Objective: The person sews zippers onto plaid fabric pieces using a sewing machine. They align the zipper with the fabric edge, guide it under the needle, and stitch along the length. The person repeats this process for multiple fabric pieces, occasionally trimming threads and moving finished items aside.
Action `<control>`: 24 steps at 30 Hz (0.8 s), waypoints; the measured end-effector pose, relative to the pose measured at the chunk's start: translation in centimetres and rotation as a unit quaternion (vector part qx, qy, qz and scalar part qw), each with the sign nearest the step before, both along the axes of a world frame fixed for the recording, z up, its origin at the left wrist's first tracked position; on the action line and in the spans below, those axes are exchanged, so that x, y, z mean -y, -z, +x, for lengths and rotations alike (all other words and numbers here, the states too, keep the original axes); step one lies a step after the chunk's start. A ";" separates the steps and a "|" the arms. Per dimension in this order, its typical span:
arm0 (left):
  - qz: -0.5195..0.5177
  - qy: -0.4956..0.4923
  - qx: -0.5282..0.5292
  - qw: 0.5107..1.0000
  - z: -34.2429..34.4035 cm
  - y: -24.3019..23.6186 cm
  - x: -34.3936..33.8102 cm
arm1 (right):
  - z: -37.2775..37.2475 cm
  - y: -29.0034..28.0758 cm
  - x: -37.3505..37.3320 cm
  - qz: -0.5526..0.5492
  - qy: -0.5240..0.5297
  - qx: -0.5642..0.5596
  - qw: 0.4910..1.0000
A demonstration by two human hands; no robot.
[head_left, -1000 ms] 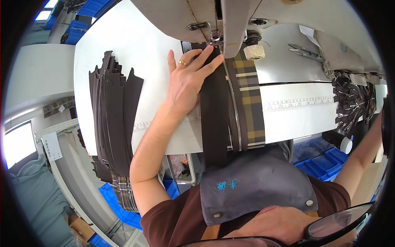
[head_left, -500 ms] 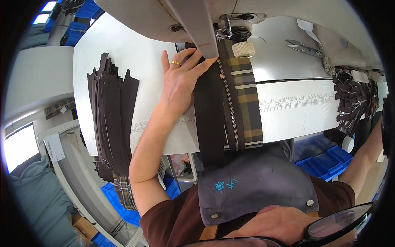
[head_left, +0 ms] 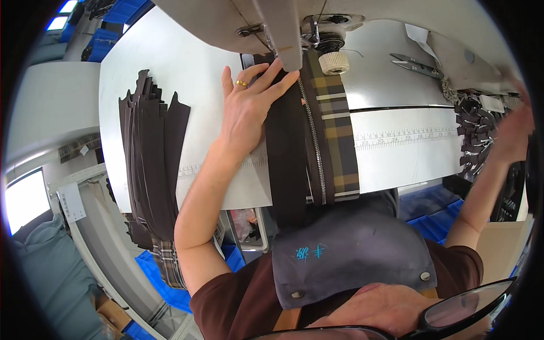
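Note:
My left hand (head_left: 246, 113), with a ring on one finger, lies with stretched fingers on a dark brown fabric strip (head_left: 286, 153), fingertips close to the foot of the sewing machine (head_left: 215, 22). Beside that strip runs a metal zipper (head_left: 316, 141) on dark tape. Plaid fabric (head_left: 341, 136) lies along its right side. The far ends of these layers pass under the machine head. At the right rim, my right hand (head_left: 515, 133) is raised beside the machine's right side, near a heap of dark pieces with metal bits (head_left: 473, 136). Motion blurs its fingers.
A stack of dark fabric strips (head_left: 147, 153) hangs over the table's near edge at the left. Thread snips (head_left: 416, 65) rest on the metal plate at the right. Blue bins (head_left: 433, 221) stand below the table. A ruler scale (head_left: 408, 137) crosses the tabletop.
My right hand has come up from low at the right rim to beside the machine. My left hand stays on the fabric. The whole view has shifted slightly.

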State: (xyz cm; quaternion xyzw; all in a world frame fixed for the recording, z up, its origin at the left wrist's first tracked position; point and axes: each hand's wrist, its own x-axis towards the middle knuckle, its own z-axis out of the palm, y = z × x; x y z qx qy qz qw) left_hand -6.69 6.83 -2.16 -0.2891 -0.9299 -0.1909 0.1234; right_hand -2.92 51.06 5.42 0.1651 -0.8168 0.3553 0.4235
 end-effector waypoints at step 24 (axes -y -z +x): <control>-0.008 0.014 -0.006 1.000 0.0 0.4 0.2 | -6.6 8.0 19.0 0.267 -0.108 0.156 0.945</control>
